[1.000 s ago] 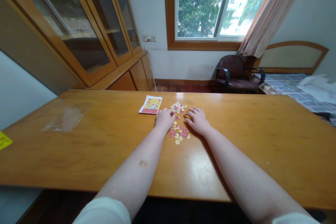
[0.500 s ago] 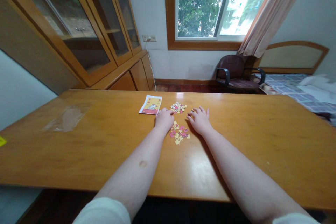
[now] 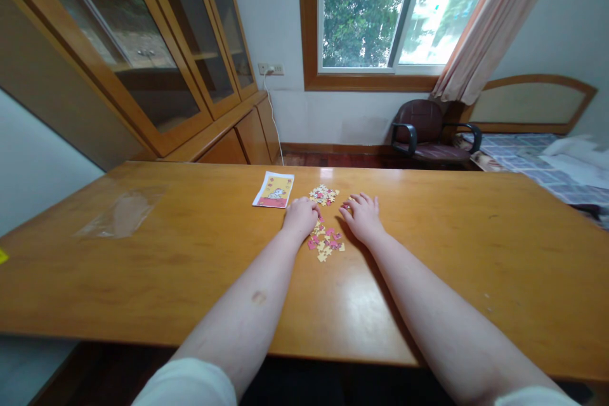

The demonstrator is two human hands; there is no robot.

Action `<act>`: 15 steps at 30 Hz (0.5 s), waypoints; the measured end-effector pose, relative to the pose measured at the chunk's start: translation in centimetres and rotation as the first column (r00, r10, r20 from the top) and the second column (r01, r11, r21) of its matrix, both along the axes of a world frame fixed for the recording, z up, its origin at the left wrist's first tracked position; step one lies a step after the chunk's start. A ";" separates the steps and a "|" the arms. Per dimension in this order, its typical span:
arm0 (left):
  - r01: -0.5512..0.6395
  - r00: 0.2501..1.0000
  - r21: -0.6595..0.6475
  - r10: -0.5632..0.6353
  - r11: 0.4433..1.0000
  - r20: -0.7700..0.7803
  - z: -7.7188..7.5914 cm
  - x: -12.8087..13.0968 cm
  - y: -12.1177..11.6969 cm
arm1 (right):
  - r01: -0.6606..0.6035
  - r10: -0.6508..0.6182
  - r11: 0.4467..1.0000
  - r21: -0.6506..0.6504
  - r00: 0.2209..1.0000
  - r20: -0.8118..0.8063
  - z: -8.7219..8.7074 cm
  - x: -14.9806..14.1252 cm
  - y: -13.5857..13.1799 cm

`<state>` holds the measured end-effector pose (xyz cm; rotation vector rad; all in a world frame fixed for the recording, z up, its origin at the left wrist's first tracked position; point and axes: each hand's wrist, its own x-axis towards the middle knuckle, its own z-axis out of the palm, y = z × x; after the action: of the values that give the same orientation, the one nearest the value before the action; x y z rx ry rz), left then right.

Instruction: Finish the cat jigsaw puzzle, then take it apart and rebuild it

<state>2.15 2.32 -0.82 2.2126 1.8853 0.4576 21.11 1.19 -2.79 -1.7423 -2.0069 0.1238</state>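
Note:
Two heaps of small yellow and pink jigsaw pieces lie on the table. The far heap [image 3: 324, 194] lies beyond my hands; the near heap [image 3: 328, 245] is between my wrists. My left hand [image 3: 301, 217] rests at the left side of the near heap, its fingers curled down, with a pink jigsaw piece [image 3: 320, 219] at the fingertips. My right hand [image 3: 363, 218] lies to the right, fingers apart, its fingertips over a few pieces that they partly cover. Just beyond my left hand is a picture card [image 3: 275, 190] with a cartoon figure on yellow and pink.
The wooden table [image 3: 181, 285] spans the view. A clear plastic bag [image 3: 118, 214] lies flat on its left. Behind stand a glass-fronted cabinet [image 3: 209, 108], an armchair [image 3: 423, 130] and a bed [image 3: 528, 152]. A yellow object [image 3: 2, 255] shows at the left edge.
My left hand has shifted slightly right and nearer, its fingers curling more, and a pink piece now shows at its fingertips. My right hand has hardly moved.

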 end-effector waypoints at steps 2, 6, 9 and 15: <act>-0.028 1.000 0.031 0.028 0.999 -0.003 0.0 0.0 0.0 | -0.012 0.012 1.000 -0.003 1.000 -0.005 0.0 0.0 0.0; -0.061 0.997 0.022 0.062 0.998 -0.049 -0.2 -0.1 -0.1 | -0.023 0.023 1.000 -0.008 1.000 -0.004 0.0 0.0 0.0; -0.046 0.997 -0.016 0.044 0.999 -0.065 -0.3 -0.1 -0.1 | -0.021 0.021 1.000 -0.006 1.000 0.001 0.0 0.0 0.0; 0.011 1.000 -0.001 -0.011 1.000 -0.026 -0.4 -0.1 -0.1 | -0.026 0.026 1.000 -0.005 1.000 0.002 0.1 -0.1 -0.1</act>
<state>2.09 2.23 -1.18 2.2380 1.8849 0.4287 21.05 1.09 -2.65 -1.7209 -2.0324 0.1359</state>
